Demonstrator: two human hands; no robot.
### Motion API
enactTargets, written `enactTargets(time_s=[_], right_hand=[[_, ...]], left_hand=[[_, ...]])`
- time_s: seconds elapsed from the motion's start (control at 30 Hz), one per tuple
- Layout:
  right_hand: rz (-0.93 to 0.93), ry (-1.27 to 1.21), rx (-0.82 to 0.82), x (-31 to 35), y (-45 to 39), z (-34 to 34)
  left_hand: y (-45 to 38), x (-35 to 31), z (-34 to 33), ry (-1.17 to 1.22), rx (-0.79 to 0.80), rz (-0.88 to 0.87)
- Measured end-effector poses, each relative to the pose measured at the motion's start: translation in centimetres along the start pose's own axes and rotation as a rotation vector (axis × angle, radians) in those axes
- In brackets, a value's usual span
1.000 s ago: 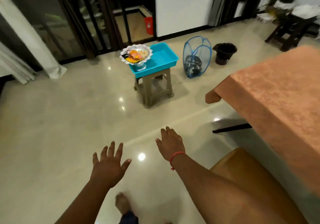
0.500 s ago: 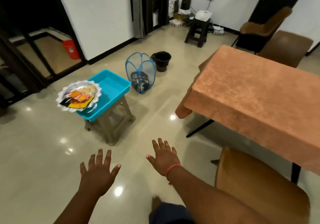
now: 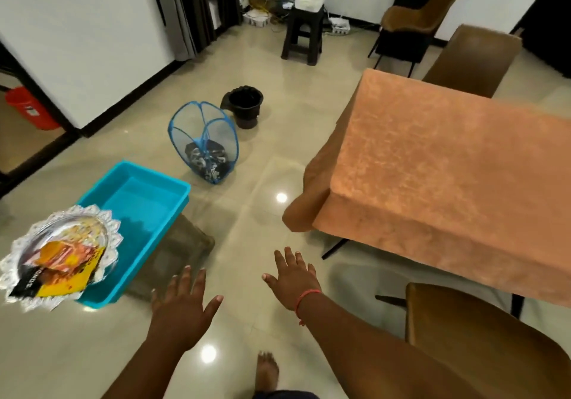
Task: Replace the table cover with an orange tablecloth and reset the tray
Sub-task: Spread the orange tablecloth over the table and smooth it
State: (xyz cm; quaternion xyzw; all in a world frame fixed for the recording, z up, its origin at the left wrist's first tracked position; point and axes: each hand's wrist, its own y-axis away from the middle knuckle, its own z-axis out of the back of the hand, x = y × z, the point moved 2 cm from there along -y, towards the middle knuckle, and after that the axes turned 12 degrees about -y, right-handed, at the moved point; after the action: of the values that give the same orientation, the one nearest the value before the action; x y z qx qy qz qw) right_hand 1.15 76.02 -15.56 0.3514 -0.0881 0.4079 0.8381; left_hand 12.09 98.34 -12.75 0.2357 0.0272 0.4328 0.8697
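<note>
We count one orange tablecloth (image 3: 432, 176) covering the counter, one silver tray (image 3: 58, 256) left of it on a blue bin (image 3: 136, 213), three brown chairs. Our left hand (image 3: 182, 309) and right hand (image 3: 293, 278) hover empty, fingers spread, over glossy tile floor (image 3: 262, 67).

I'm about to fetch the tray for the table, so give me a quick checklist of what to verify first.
1. Orange cloth on the table: ok, it covers the top and hangs over the edges.
2. Tabletop free for the tray: ok, nothing lies on the cloth.
3. Both hands free: ok, left hand and right hand are open and hold nothing.
4. Tray within reach: ok, it sits on the blue tub near the left hand.
5. Tray seated steadily: cannot tell, it overhangs the tub's rim.
6. Packets on the tray: ok.
</note>
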Motion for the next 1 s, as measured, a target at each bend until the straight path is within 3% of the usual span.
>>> enactTargets(time_s=[0.33,0.57,0.83,1.0], right_hand=[[-0.250,-0.122,-0.218,-5.0,-7.8,8.7],[-0.486,-0.218,-0.336,-9.5,-8.5,13.7],[-0.672,-0.279,-0.349,-16.8,-7.0,15.7],[-0.646,-0.253,-0.343,-22.4,-6.9,19.1]], left_hand=[[-17.2,-7.9,9.1,-0.176,-0.073,-0.429],[-24.0,-16.0,14.5,-0.262,-0.142,-0.778],[-26.3,-26.8,16.8,-0.344,-0.234,-1.053],[-26.1,-34.5,17.3,-0.437,-0.247,-1.064]])
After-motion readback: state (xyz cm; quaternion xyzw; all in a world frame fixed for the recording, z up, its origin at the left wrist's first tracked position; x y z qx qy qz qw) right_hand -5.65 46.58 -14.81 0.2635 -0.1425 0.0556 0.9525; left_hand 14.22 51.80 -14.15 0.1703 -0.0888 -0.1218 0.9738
